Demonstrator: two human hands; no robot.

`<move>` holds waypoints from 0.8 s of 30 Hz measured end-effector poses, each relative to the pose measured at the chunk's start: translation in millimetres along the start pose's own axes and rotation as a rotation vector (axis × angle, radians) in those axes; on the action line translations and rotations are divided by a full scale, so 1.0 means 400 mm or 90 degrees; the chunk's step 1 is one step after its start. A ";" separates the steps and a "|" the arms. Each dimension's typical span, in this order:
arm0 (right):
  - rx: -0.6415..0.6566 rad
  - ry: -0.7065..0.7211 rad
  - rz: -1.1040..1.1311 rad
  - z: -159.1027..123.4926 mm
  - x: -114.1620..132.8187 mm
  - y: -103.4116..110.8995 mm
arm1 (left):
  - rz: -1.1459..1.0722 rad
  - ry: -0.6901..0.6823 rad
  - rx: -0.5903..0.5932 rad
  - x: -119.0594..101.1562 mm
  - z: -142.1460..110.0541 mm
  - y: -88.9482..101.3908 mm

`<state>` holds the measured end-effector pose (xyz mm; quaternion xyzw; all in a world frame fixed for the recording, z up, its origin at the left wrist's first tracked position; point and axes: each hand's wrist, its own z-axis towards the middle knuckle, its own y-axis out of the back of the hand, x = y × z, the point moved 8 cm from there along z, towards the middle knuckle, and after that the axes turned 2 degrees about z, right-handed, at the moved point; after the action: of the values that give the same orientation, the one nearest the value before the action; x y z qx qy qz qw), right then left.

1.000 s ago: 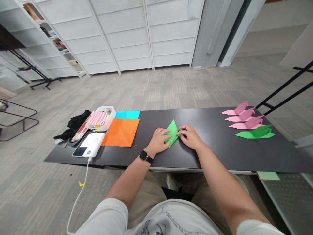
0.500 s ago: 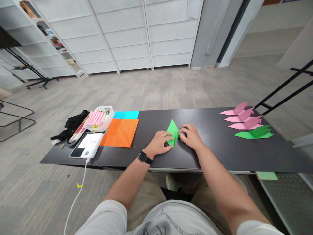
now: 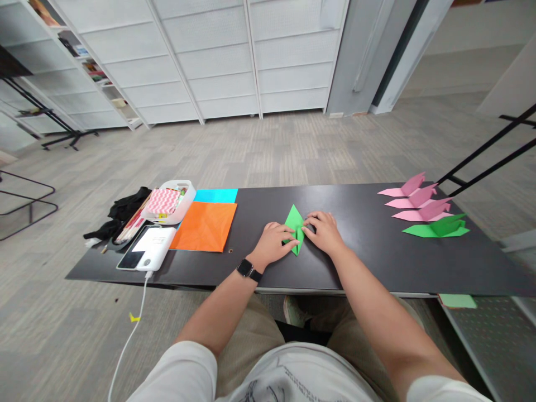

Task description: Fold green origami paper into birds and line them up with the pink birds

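L hand (image 3: 272,244) is lying palm down over the L side of the folded green paper (image 3: 294,215), thumb & fingers spread apart on it, not curled round anything. R hand (image 3: 324,230) is sitting on the other side w/ its fingertips touching the paper's R edge; can't tell if they're actually pinching it or just pressing. The hands are staying apart from each other, w/ the paper b/w them. The paper itself is lying on the dark table (image 3: 352,204), approx mid-table, one point facing the far edge & another facing the person, some smaller folds showing near the R fingers. Black watch (image 3: 245,268) is sitting on the L wrist.

Over on the R, 3 pink folded birds (image 3: 424,196) are standing in a row, w/ a green folded bird (image 3: 444,227) sitting just beside them, nearest the person. On the L, an orange sheet (image 3: 205,226) is lying partly over a blue sheet (image 3: 218,195). Next to those a white tray (image 3: 187,204) is holding a pink zigzag-patterned item (image 3: 162,201) + other bits, too small to ID. In front of it, a white device (image 3: 158,254) is resting, w/ a white cable (image 3: 133,335) hanging off the table's near edge.
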<state>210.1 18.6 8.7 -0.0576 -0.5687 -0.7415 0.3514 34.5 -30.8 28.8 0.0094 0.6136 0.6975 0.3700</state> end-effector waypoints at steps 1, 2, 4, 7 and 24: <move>-0.001 0.000 -0.001 0.001 0.003 -0.001 | 0.004 0.004 -0.003 0.000 0.001 -0.001; -0.003 0.001 -0.002 0.001 0.005 -0.001 | 0.009 0.008 -0.008 -0.001 0.002 0.000; -0.008 0.002 -0.005 0.001 0.009 -0.003 | 0.016 0.015 -0.017 -0.005 0.004 0.001; -0.014 -0.001 -0.011 0.002 0.012 -0.006 | 0.025 0.014 -0.021 -0.013 0.005 0.003; -0.115 -0.111 -0.079 -0.008 -0.038 0.016 | 0.042 -0.021 0.007 -0.017 0.003 -0.023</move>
<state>226.3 21.9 5.2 -0.1179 -0.5307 -0.8021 0.2471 44.5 -33.4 24.2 0.0436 0.6108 0.7056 0.3568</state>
